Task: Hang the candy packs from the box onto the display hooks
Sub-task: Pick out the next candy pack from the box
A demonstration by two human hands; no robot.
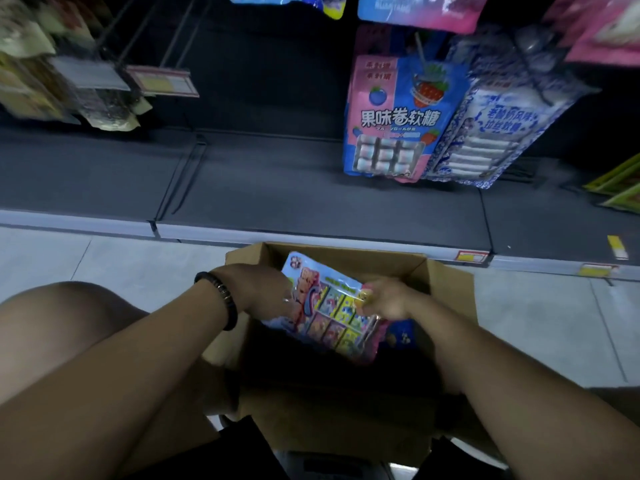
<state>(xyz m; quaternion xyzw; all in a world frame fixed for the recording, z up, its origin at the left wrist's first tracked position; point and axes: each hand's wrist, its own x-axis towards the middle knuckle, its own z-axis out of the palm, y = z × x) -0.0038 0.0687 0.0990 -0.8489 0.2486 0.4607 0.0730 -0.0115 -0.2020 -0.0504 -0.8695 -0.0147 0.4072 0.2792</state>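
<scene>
Both forearms reach down into the box [346, 252], which sits on the floor before the shelf. Left grip [266, 289] pinches the left edge of the pack [329, 320], and right grip [388, 301] pinches its right edge. The pack is held tilted above the box's dark inside. Best to lift it straight out with both edges taut, so the top stays flat; I cannot make out its hang hole. Bare hooks [176, 39] wait upper left, well apart from the hung packs [391, 119].

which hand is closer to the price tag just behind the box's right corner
Right. The right hand holds the candy pack just below-left of the price tag; the left hand holds the pack's far side.
</scene>
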